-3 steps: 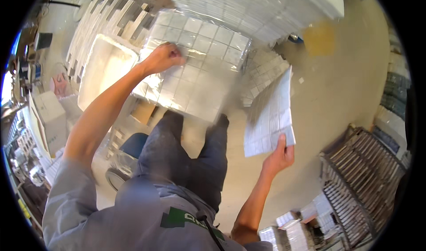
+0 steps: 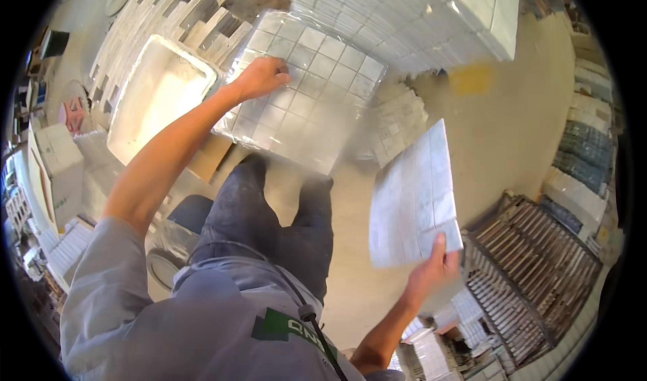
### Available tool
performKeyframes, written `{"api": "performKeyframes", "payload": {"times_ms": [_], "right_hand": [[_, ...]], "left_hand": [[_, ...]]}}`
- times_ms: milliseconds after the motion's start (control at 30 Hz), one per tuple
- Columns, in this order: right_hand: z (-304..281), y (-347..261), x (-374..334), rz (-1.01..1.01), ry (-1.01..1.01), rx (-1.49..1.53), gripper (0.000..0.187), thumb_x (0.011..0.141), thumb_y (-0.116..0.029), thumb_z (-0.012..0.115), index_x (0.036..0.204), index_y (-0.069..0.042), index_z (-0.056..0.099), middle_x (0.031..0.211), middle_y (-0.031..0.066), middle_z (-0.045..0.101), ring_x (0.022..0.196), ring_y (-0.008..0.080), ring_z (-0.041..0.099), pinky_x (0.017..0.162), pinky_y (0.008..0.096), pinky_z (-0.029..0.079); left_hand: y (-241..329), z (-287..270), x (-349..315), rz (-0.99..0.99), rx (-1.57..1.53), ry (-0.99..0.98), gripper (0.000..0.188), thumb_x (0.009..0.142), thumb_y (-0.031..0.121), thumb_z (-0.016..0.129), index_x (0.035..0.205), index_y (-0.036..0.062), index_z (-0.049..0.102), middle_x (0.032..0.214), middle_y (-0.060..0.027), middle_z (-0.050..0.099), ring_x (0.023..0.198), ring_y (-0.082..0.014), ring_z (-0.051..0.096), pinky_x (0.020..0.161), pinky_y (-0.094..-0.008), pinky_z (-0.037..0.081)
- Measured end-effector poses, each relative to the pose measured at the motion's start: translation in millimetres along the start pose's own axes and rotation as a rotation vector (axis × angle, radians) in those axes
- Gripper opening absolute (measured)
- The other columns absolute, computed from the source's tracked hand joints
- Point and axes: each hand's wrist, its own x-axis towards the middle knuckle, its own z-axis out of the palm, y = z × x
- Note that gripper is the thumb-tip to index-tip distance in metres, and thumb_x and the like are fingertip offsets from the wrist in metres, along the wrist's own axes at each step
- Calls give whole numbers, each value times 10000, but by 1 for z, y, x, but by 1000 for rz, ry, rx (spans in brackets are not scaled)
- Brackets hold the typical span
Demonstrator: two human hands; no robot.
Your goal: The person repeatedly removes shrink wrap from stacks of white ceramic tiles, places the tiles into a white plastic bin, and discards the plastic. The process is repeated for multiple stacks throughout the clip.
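Note:
In front of me lies a square sheet of pale grey mosaic tiles (image 2: 306, 91), on top of clear plastic film. My left hand (image 2: 264, 78) is over its left part, fingers curled and pressed together; whatever they may hold is hidden. Off to my right, my right hand (image 2: 435, 268) grips a flat white tile sheet (image 2: 412, 196) by its near corner, thumb on top. The sheet is tilted and hangs clear of the tiles in front.
A tall film-wrapped stack of tile sheets (image 2: 411, 17) stands at the far side. Left are a white plastic tub (image 2: 158, 98) and staggered strip tiles (image 2: 145, 27). A slatted wooden pallet (image 2: 539, 266) stands at right; a small mosaic piece (image 2: 397, 121) lies past the held sheet.
My right hand has brought the white tile sheet slightly nearer to me and to the right. The left hand stays over the mosaic, a little farther right in the shifted view.

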Motion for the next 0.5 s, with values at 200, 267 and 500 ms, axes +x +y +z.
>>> {"api": "performKeyframes", "payload": {"times_ms": [200,267,500], "right_hand": [[-74,-120,-66,-330,26,-366,135,782,22,613,874,106,665,720,58,636,628,89,499,542,252,380],[-95,-137,-81,-434,14,-212,134,820,-4,595,894,94,650,778,73,633,691,113,530,630,258,427],[-100,-179,-86,-384,156,115,166,891,-80,580,990,49,612,948,88,617,830,136,565,782,289,467]], "left_hand": [[69,25,-74,236,-199,15,394,774,188,710,1136,74,603,1095,-103,633,985,-266,615,836,-382,493],[77,65,-102,340,-395,-155,715,677,222,796,1303,66,489,1186,-124,601,1094,-263,570,924,-366,465],[111,55,-143,216,-1171,-883,616,726,171,785,1243,-36,525,1152,-123,627,1068,-181,565,951,-314,433]]}}
